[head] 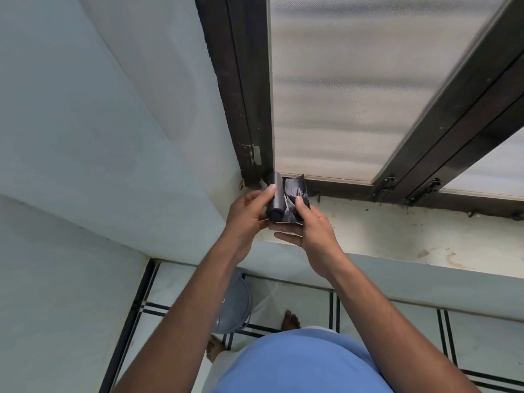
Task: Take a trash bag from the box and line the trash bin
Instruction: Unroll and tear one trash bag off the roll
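I hold a roll of black trash bags in front of me, above the corner of a stained window sill. My left hand grips the roll itself: the thumb lies across its side and the fingers wrap behind it. The roll points away from me, with its near end face visible as a dark disc. My right hand pinches the loose end of the outermost bag between thumb and fingers, just beside the roll. That free flap is crumpled and glossy and stays attached to the roll. The two hands are close together, touching or nearly so beneath the roll; I cannot tell which. Both are closed on the plastic.

No brand, label or writing is legible on the roll or the flap. A pale strip shows under the roll's near end; I cannot tell what it is.

The trash bin stands on the tiled floor below my left forearm. It is grey and rounded, partly hidden by my arm, and its inside is not in view. It sits near the wall, in the corner under the sill. My bare feet are just beside it.

Behind the hands is a dark-framed window with frosted panes. I wear a blue shirt.
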